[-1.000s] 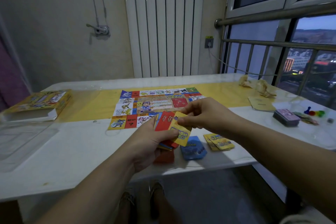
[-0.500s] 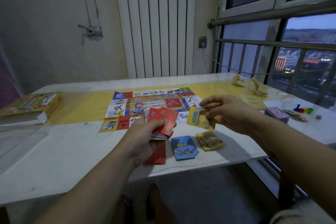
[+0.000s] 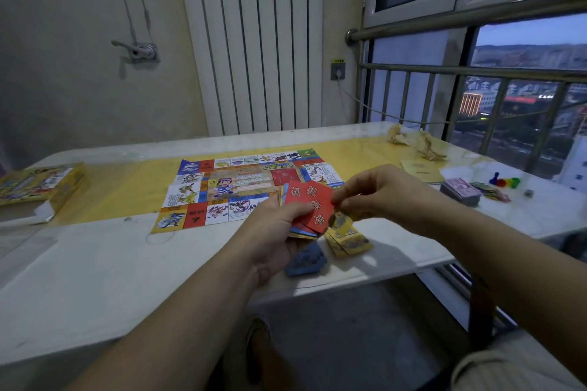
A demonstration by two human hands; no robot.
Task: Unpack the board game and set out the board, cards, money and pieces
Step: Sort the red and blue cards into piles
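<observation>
Sorting cards
The left hand [image 3: 273, 241] is gripping the card stack [image 3: 301, 231]; the right hand [image 3: 381, 197] is pinching its top red card [image 3: 317, 209].

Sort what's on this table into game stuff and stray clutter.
Part of the job:
board; red cards, held in the left hand and pinched by the right hand; yellow cards; blue cards; money; pieces; box.

Just lying about:
crumpled paper; wall socket.
</observation>
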